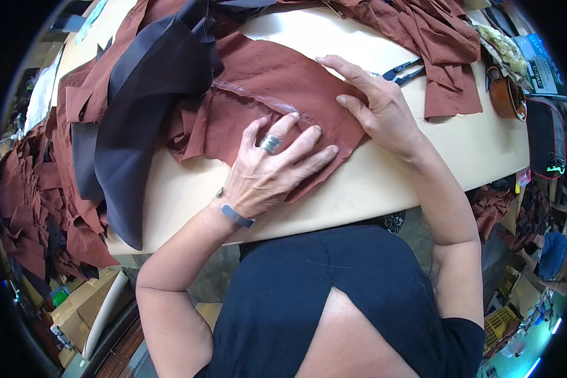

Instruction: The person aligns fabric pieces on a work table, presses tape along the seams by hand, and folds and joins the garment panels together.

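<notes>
Reddish-brown fabric point(268, 66) lies spread on the pale table point(359, 179), with a whitish seam line running across it. My left hand point(280, 157), with a wide ring and a wrist band, rests on this fabric below the seam, its fingers spread. At the fabric's right edge is my right hand point(375, 104), thumb and index finger apart, nothing visible between them. Dark fabric point(151, 107) drapes over the brown cloth on the left and hangs past the table edge.
Dark-handled scissors point(403, 72) lie beyond my right hand, partly under more brown cloth point(444, 60). A brown round container point(507, 97) stands at the table's right edge. Brown scraps point(34, 195) hang at the left, above a cardboard box point(85, 305).
</notes>
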The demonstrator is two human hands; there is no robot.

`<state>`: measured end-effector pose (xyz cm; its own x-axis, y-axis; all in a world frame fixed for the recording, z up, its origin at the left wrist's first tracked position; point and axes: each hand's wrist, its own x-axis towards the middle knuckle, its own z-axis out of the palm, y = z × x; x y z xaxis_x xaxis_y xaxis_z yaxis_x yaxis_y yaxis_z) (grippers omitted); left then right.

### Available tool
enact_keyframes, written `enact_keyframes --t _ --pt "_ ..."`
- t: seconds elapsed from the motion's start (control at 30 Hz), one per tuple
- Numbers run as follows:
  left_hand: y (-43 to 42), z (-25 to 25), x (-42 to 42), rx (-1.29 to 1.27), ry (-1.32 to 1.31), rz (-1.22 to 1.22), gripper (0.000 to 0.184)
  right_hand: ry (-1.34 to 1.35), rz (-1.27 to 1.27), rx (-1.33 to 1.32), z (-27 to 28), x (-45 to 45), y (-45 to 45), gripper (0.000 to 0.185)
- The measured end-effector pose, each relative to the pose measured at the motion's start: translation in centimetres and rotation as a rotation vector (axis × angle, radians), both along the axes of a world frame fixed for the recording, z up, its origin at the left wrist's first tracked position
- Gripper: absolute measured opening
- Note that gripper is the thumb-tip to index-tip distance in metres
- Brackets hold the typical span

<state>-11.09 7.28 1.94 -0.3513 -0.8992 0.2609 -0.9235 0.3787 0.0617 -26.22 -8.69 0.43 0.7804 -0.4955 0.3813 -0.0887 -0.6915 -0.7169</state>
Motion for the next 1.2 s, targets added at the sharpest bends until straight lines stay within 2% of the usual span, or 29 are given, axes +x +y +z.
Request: enact_keyframes --t 0.1,0.17,0.27,0.37,0.47,0.57,0.67,0.8,0.9,1.07,1.2 --pt "0.2 -0.9 0.6 -0.112 0.195 0.094 0.036 0.041 0.076 -0.019 0.6 -0.6 -0.4 0.057" --pt "0.6 -0.9 1.0 -0.068 0.195 0.098 0.035 0.072 0.12 -0.065 0.8 -0.7 -0.8 0.061" --pt "0.7 -0.6 1.4 -0.06 0.248 0.085 0.036 0.444 0.009 0.013 3.5 0.3 -1.1 0.064" --pt "0.9 -0.9 1.1 -0.038 0.28 0.064 0.036 0.234 -0.028 -0.149 1.7 1.6 -0.9 0.065" --pt "1.2 -1.0 1.1 -0.018 0.213 0.054 0.032 0.204 -0.004 -0.144 0.2 2.1 -0.8 0.063" --pt "1.3 -0.8 1.1 -0.001 0.155 0.038 0.03 0.257 -0.034 0.075 1.3 1.8 -0.7 0.062" --pt "0.9 0.2 0.9 0.03 0.108 0.039 0.03 0.083 -0.022 -0.037 0.6 1.8 -0.4 0.061" --pt "0.5 -0.2 0.9 0.063 0.035 0.033 0.02 0.131 -0.03 0.009 0.8 1.6 -0.5 0.06" --pt "0.9 -0.6 0.5 0.045 0.033 0.09 0.023 0.11 -0.026 -0.003 0.6 1.7 -0.6 0.061" --pt "1.2 -0.1 0.5 0.008 -0.073 -0.03 0.025 0.2 -0.02 0.06 1.2 1.5 -0.6 0.061" --pt "1.4 0.1 -0.1 0.012 -0.119 -0.079 0.029 0.148 -0.009 0.005 0.7 1.6 -0.6 0.06"
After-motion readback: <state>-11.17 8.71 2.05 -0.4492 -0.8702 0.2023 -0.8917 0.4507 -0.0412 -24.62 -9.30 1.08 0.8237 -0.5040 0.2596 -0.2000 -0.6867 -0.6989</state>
